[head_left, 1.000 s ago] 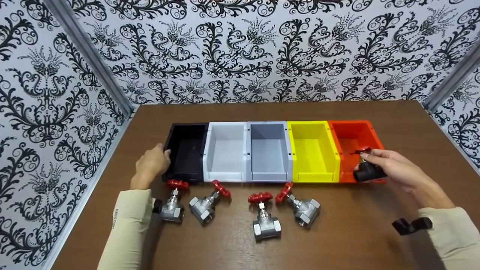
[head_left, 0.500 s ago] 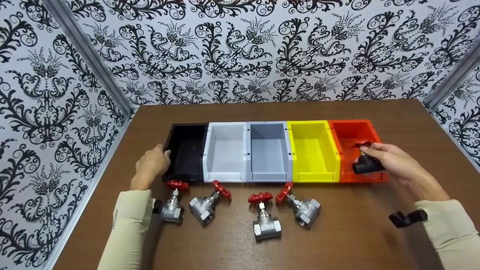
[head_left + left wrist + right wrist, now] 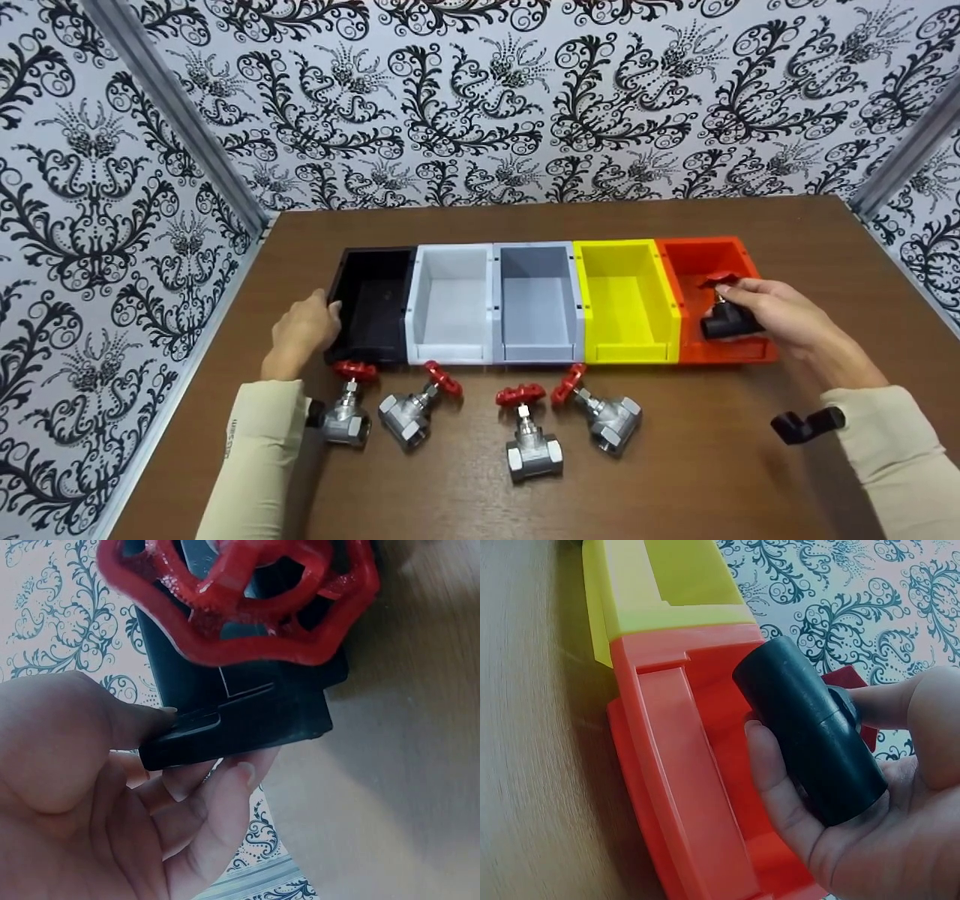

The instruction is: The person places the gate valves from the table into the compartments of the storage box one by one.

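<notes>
My right hand holds a black valve with a red handle over the orange-red bin. In the right wrist view the fingers curl round the valve's black tubular body, and the handle is mostly hidden behind it. At the other end of the row, my left hand grips the side wall of the black bin. Its thumb lies on one side of that wall and its fingers on the other, as the left wrist view shows. A red handwheel looms close to that camera.
Between the end bins stand a white bin, a grey bin and a yellow bin. Several silver valves with red handwheels lie in front, such as one valve near the middle. A patterned wall rises behind the brown table.
My right hand has moved slightly away from me and to the left with the black valve, further over the orange-red bin. The left hand stays on the black bin.
</notes>
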Motion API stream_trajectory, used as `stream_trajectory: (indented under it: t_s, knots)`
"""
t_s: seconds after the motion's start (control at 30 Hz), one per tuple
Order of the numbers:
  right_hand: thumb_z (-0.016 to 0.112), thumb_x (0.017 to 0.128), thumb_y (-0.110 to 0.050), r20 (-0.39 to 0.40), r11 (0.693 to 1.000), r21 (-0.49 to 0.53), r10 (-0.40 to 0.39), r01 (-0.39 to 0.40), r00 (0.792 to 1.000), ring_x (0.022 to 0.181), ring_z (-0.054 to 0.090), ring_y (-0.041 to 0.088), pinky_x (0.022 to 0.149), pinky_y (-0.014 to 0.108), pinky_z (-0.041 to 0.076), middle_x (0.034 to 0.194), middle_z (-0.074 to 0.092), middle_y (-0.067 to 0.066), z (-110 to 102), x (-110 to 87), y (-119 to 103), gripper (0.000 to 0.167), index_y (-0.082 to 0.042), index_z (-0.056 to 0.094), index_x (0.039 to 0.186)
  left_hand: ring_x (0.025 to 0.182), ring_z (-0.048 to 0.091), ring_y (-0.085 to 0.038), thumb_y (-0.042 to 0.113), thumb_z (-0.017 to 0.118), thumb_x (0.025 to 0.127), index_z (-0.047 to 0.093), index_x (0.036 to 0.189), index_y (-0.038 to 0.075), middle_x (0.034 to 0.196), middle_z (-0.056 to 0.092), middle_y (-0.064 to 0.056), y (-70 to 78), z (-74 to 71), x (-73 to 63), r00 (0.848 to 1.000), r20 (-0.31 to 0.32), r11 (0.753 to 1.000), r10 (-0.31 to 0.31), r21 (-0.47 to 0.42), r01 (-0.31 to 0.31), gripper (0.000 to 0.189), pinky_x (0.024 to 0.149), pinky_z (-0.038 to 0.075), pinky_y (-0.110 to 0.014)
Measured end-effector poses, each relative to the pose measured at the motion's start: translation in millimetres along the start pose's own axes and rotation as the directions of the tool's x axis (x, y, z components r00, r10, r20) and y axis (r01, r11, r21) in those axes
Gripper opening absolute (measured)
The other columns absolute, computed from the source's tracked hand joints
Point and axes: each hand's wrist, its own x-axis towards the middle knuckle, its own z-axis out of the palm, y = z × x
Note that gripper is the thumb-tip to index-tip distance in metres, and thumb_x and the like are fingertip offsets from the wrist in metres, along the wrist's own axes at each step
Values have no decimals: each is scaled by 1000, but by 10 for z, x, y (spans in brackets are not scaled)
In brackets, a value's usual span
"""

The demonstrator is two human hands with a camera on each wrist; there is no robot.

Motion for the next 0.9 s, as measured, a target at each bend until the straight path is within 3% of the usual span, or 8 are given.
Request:
stream_trajectory:
  t_s: [0.33,0.73,0.9]
  knots:
    - [48,103,-42,-7,998,-54,25,-26,1000,86,67,9,80,25,56,93,70,-8,35,73,-27,50,1,46,130,120,50,-57,30,35,106,40,141,-3,135,49,-38,0,0,-3,1000,1,1000,-1,-2,1,49,94,41,-66]
    - [45,105,-40,-25,991,-130,23,-26,999,84,62,10,76,24,54,96,62,-3,73,183,-28,49,4,47,125,119,51,-57,30,35,106,41,140,-3,134,50,-38,4,-3,-9,1000,-12,1000,3,-3,-3,48,93,42,-66]
    - [47,104,-40,-52,987,-160,16,-25,999,82,59,9,73,23,52,94,58,-2,105,224,-27,41,-1,53,115,120,50,-56,31,34,106,39,142,-3,136,49,-37,8,-12,-9,1000,6,1000,-3,-7,3,50,94,41,-66]
